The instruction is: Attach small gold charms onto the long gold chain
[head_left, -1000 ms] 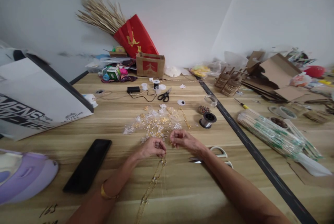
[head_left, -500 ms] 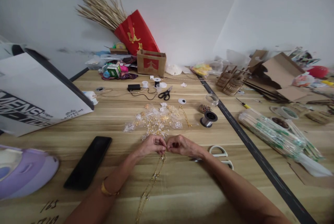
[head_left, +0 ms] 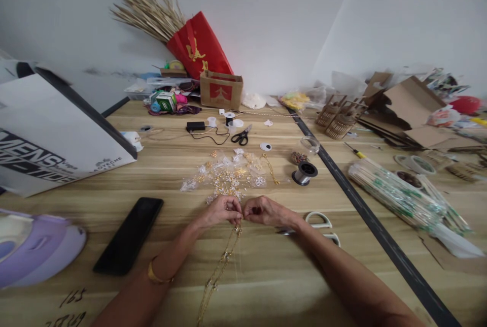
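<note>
A thin gold chain [head_left: 224, 256] with small clear and gold beads hangs from the fingertips of my left hand [head_left: 223, 211] and trails toward the bottom edge. That hand is closed in a pinch on the chain's upper end. Close beside it, my right hand [head_left: 266, 211] is pinched too, its fingertips almost meeting the left ones. Whatever lies in the right fingertips is too small to make out. Just beyond both hands spreads a pile of gold and clear beads [head_left: 228, 177], partly on small plastic bags. A short gold chain piece [head_left: 271, 169] lies to its right.
White-handled scissors [head_left: 321, 220] lie partly under my right forearm. A wire spool [head_left: 304, 172] stands to the right, black scissors [head_left: 242, 135] farther back. At left are a black phone [head_left: 129, 235], a purple-and-white device [head_left: 41, 248] and a white box [head_left: 57, 134]. Wrapped sticks [head_left: 395, 192] lie at right.
Both hands stay pinched close together in nearly the same place. The chain hangs as before, and only a very slight shift of the view shows.
</note>
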Action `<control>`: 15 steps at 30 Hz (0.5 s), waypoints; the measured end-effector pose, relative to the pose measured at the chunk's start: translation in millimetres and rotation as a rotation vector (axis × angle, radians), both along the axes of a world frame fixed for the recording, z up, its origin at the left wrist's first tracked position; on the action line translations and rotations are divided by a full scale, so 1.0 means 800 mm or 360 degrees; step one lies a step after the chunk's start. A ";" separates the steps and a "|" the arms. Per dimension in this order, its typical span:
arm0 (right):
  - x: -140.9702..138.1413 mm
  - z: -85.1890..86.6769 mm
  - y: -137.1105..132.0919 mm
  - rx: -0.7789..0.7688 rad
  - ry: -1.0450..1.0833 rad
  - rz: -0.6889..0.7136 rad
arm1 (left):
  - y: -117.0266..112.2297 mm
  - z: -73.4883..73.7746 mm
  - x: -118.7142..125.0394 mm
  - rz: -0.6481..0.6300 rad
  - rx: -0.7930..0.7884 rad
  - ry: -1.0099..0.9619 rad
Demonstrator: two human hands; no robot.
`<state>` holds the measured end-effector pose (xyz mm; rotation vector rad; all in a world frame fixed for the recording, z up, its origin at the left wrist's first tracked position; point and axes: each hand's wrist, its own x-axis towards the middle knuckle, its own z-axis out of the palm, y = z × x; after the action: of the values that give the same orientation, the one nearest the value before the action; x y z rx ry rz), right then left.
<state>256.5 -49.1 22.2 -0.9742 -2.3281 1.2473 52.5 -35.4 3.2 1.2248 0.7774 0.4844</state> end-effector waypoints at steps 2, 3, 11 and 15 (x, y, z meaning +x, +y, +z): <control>0.000 0.000 0.000 0.0013 -0.0020 0.0001 | 0.000 0.001 0.000 -0.0003 -0.0004 0.0008; 0.000 0.001 0.000 0.0017 -0.0026 0.0007 | 0.000 0.000 -0.001 -0.0004 -0.0003 0.0010; 0.000 0.003 0.000 0.0032 -0.0025 0.0009 | 0.001 -0.002 -0.001 -0.0027 0.0028 0.0045; -0.001 0.002 0.000 0.0023 0.0000 0.0020 | 0.001 -0.002 -0.001 -0.0038 0.0023 0.0026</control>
<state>256.0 -49.1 23.9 -0.9560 -2.3438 1.2334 51.6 -34.5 1.7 1.2516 0.7734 0.4617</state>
